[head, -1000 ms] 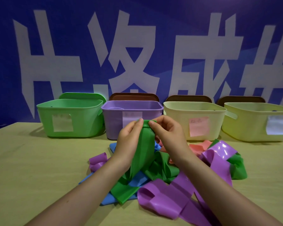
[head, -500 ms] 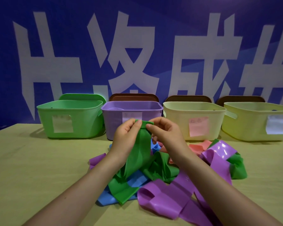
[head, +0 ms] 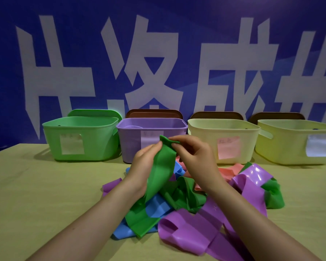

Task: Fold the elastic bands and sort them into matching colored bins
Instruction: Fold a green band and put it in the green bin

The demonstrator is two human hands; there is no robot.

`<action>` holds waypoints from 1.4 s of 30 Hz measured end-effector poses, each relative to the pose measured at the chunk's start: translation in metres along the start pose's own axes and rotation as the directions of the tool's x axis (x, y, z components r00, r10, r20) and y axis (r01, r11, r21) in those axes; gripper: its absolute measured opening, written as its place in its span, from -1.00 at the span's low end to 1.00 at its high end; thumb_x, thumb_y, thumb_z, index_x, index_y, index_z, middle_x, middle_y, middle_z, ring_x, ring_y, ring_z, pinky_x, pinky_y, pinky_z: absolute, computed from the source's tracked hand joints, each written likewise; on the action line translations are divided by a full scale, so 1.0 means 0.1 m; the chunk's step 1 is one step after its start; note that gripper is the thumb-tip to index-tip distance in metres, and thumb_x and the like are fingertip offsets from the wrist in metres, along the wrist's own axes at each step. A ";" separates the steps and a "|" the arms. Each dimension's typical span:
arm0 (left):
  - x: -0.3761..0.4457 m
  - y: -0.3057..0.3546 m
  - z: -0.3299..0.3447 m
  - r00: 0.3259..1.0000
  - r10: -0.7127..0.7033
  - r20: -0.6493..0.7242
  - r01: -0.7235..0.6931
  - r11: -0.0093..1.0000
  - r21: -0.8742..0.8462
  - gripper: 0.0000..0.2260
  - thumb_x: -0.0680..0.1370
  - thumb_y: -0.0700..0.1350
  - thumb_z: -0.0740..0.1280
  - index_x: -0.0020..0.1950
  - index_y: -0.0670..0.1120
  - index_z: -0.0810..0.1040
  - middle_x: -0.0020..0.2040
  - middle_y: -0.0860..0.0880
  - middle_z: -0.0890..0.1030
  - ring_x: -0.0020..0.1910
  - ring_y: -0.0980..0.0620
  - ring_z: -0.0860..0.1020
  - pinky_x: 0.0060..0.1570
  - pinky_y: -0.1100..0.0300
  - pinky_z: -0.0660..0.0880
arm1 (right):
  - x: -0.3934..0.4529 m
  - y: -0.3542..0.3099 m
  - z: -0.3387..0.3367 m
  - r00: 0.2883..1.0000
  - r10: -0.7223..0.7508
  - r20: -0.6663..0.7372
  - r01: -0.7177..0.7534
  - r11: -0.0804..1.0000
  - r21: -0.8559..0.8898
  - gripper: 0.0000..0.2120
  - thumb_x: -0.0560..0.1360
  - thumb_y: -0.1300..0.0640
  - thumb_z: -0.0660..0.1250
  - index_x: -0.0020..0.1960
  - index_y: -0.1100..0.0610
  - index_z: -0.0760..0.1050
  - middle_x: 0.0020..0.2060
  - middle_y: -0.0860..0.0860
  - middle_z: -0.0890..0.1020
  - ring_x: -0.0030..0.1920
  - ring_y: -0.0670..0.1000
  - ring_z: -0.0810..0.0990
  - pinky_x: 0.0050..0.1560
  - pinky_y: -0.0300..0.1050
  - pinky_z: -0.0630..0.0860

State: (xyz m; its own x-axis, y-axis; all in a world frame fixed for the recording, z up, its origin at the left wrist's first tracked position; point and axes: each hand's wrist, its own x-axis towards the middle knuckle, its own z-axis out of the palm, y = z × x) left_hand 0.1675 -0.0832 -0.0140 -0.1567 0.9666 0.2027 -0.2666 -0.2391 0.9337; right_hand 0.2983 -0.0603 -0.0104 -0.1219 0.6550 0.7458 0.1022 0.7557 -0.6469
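The green band (head: 161, 166) hangs from your two hands above the middle of the heap, its top end pinched in front of the purple bin (head: 132, 146) and its lower length trailing down into the pile. Treat it as light, thin and limp — it drapes and creases under its own weight, looks smooth enough to slide between fingertips, and will likely stretch if you tug. Take it by the short top edge at both corners, so the strip falls flat and straight before you double it over.

Your left hand (head: 145, 166) pinches the band's left side near the top, thumb and fingers closed on the sheet; your right hand (head: 193, 157) nips the top right corner between thumb and forefinger, the other fingers curled loosely.

Below lie more bands tangled together: purple bands (head: 188, 232) nearest you, a blue band (head: 158, 206), pink ones (head: 231, 171) and more green at the right. The lower end of yours may drag neighbours up, so lift slowly.

The green bin (head: 98, 140) stands at the far left of the row on the table (head: 36, 194) — that is where this one belongs
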 end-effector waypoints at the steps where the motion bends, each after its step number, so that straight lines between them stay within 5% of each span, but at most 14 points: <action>1: 0.00 0.01 0.00 1.000 -0.021 0.000 0.021 0.999 -0.030 -0.74 0.61 -0.10 0.22 0.10 -0.24 0.61 0.03 -0.26 0.65 0.03 -0.19 0.62 0.12 -0.01 0.49 | 0.00 0.02 -0.01 0.998 -0.061 0.014 0.062 0.996 -0.067 -0.83 0.49 0.32 0.36 -0.01 0.11 0.66 -0.20 -0.02 0.65 -0.27 -0.14 0.59 -0.19 -0.30 0.49; 7: 0.01 0.01 -0.02 0.993 -0.056 0.104 0.068 0.991 -0.112 -0.63 0.64 -0.02 0.09 -0.08 -0.19 0.62 -0.21 -0.16 0.66 -0.27 -0.02 0.65 -0.23 0.24 0.58 | 0.05 0.10 -0.07 0.950 -0.276 0.145 0.307 0.913 -0.270 -0.82 0.48 0.24 0.33 0.02 0.15 0.66 -0.20 -0.04 0.55 -0.23 -0.13 0.51 -0.15 -0.42 0.40; 10: 0.03 0.00 -0.04 0.997 0.027 0.065 -0.027 1.000 -0.010 -0.72 0.62 -0.02 0.19 0.06 -0.15 0.63 -0.01 -0.14 0.69 0.00 -0.02 0.65 0.06 0.17 0.55 | 0.05 0.11 -0.07 0.948 -0.261 0.181 0.303 0.916 -0.263 -0.79 0.49 0.24 0.29 0.05 0.13 0.65 -0.21 -0.12 0.51 -0.24 -0.14 0.51 -0.16 -0.40 0.39; 16: 0.02 0.00 -0.03 0.987 0.164 0.005 -0.164 0.984 0.069 -0.85 0.62 -0.18 0.22 -0.02 -0.09 0.59 -0.22 0.07 0.69 -0.21 0.20 0.63 -0.24 0.41 0.50 | 0.00 -0.07 -0.01 0.983 0.138 0.124 -0.156 0.977 0.148 -0.83 0.58 0.20 0.26 0.12 0.09 0.57 -0.27 -0.05 0.58 -0.31 -0.14 0.54 -0.21 -0.29 0.51; 20: 0.03 -0.04 -0.03 0.970 0.241 0.019 -0.241 0.959 0.150 -0.83 0.62 -0.18 0.22 -0.04 -0.09 0.61 -0.21 0.04 0.68 -0.21 0.16 0.63 -0.23 0.37 0.50 | 0.01 -0.08 0.04 0.941 0.320 0.110 -0.335 0.927 0.169 -0.89 0.55 0.14 0.33 -0.14 0.09 0.60 -0.49 -0.10 0.53 -0.47 -0.16 0.47 -0.42 -0.38 0.41; 28: -0.03 -0.03 0.01 0.971 0.236 0.051 -0.241 0.945 0.221 -0.79 0.62 -0.14 0.21 -0.12 -0.08 0.60 -0.25 0.10 0.66 -0.20 0.25 0.58 -0.12 0.40 0.48 | 0.03 -0.02 0.04 0.960 0.273 0.070 -0.279 0.954 0.111 -0.86 0.52 0.25 0.35 -0.21 0.24 0.57 -0.51 -0.07 0.50 -0.48 -0.15 0.42 -0.39 -0.29 0.40; 32: -0.02 -0.02 0.00 0.966 0.256 0.041 -0.259 0.944 0.203 -0.73 0.59 -0.06 0.30 -0.05 -0.28 0.58 -0.14 -0.22 0.58 -0.11 -0.07 0.50 -0.03 0.05 0.41 | 0.03 -0.05 0.03 0.958 0.267 0.100 -0.277 0.956 0.101 -0.87 0.51 0.27 0.36 -0.21 0.26 0.57 -0.54 -0.09 0.49 -0.51 -0.15 0.42 -0.41 -0.32 0.39; 37: -0.01 -0.01 -0.02 0.937 0.347 0.043 -0.345 0.899 0.271 -0.71 0.61 -0.11 0.25 -0.07 -0.36 0.50 -0.11 -0.45 0.52 -0.18 -0.08 0.47 -0.11 0.05 0.41 | 0.00 -0.11 0.04 0.915 0.385 0.121 -0.404 0.880 0.249 -0.80 0.52 0.25 0.35 -0.28 0.14 0.54 -0.56 -0.06 0.46 -0.52 -0.15 0.41 -0.51 -0.39 0.34; 42: 0.01 -0.01 -0.05 0.952 0.307 0.006 -0.298 0.920 0.253 -0.76 0.62 -0.11 0.24 -0.13 -0.23 0.57 -0.28 -0.09 0.61 -0.27 0.12 0.54 -0.22 0.34 0.45 | -0.03 -0.21 0.05 0.897 0.405 0.179 -0.440 0.856 0.271 -0.83 0.53 0.27 0.34 -0.24 0.13 0.50 -0.50 -0.02 0.44 -0.53 -0.19 0.40 -0.55 -0.46 0.27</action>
State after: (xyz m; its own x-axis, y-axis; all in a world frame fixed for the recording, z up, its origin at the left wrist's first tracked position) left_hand 0.1630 -0.0820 -0.0163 -0.2254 0.8471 0.4813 0.0418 -0.4851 0.8735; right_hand 0.2912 -0.0781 -0.0004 -0.2443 0.8928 0.3785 -0.1259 0.3578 -0.9253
